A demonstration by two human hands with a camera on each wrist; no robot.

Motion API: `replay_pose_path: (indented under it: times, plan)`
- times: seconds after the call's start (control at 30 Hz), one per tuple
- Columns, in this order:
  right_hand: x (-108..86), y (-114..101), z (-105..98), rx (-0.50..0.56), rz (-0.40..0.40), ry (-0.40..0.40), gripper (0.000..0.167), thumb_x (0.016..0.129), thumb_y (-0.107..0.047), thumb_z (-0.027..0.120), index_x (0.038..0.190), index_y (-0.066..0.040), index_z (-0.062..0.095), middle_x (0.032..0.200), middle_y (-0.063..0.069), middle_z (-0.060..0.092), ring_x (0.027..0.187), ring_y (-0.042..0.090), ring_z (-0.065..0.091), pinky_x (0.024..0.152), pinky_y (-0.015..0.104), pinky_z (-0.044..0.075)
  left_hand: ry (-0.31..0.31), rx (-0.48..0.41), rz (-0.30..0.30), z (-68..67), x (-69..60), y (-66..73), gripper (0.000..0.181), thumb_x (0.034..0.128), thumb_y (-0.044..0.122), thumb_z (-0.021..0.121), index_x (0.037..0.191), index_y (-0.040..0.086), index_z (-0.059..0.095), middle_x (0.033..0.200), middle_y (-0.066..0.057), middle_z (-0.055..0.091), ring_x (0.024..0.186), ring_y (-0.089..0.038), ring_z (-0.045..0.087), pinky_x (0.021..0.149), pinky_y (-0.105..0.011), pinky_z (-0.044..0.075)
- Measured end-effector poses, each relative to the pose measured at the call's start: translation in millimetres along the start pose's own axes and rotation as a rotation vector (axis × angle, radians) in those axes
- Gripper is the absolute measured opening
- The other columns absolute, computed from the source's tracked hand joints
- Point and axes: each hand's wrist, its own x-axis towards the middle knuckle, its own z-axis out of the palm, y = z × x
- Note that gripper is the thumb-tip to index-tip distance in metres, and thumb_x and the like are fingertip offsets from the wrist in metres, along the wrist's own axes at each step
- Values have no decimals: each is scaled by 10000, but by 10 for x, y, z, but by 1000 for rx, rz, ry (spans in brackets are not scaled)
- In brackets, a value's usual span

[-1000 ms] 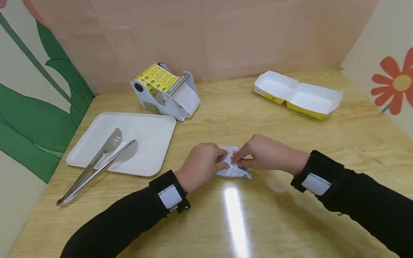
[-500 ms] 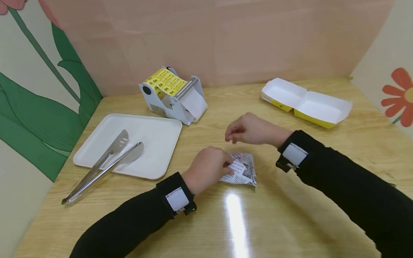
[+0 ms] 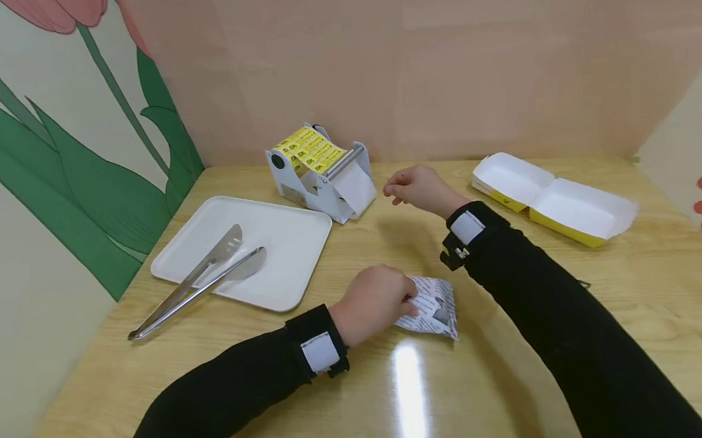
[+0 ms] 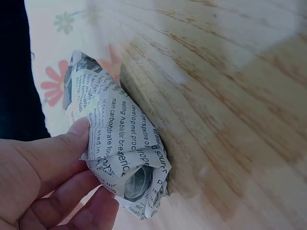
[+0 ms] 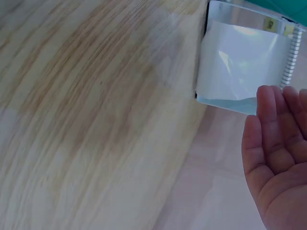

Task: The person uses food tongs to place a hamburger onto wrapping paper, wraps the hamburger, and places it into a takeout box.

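A small parcel (image 3: 433, 305) wrapped in newsprint-patterned paper lies on the table in front of me. My left hand (image 3: 376, 304) pinches its left side between thumb and fingers, and the left wrist view shows the folded paper (image 4: 120, 129) up close. Over the table, farther back, my right hand (image 3: 419, 187) is raised and holds nothing, its fingers loosely bent. It is nearest to the label dispenser (image 3: 319, 174), whose yellow-printed roll and toothed cutting edge face up. In the right wrist view the dispenser's white strip (image 5: 242, 62) hangs beyond the fingers.
On the left a white tray (image 3: 299, 261) carries metal tongs (image 3: 193, 283), their handles sticking out over its near edge. An opened white and yellow carton (image 3: 555, 198) stands at the back right. A pinkish-brown covering (image 3: 409, 70) rises behind the table (image 3: 601, 325).
My right hand has let go of the parcel and moved up and away toward the dispenser. My left hand keeps its pinch on the parcel. The head view has shifted a little.
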Motion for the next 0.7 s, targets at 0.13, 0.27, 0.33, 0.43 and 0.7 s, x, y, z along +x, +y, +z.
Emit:
replay_pose_path:
  times: [0.13,0.27,0.33,0.43,0.7]
  plan:
    - [198,68,102,155,87,-33,319,1002,-180,539,1226,37,603,1200,202,631,926,236,671,895,453,494,5,0,9,6,-2,-1,162,851,360,742,848,199,757,715,137,642,633,8,523,582,-188,412]
    - [399,49,181,263,127,-23,338,1014,-155,507,1284,42,559,1276,238,569,864,180,667,889,434,503,1,11,-2,1,14,-16,160,857,362,737,863,204,763,733,140,664,642,19,535,589,-178,416]
    - [492,31,223,299,133,-7,348,1011,-137,504,1306,45,539,1287,238,559,821,153,664,843,390,520,-5,28,-6,6,23,-24,166,860,373,731,872,211,766,741,144,671,646,24,535,598,-173,417]
    - [605,24,283,340,145,4,383,1004,-115,508,1346,57,491,1312,235,537,779,137,662,781,332,531,-12,33,-9,19,33,-30,177,862,385,727,900,218,770,763,147,680,656,29,535,618,-166,418]
    - [839,3,387,422,174,0,509,1002,-140,506,1443,45,334,1385,239,463,670,85,638,645,234,531,32,40,12,44,37,-72,188,850,396,736,890,215,767,739,157,666,617,52,509,582,-152,392]
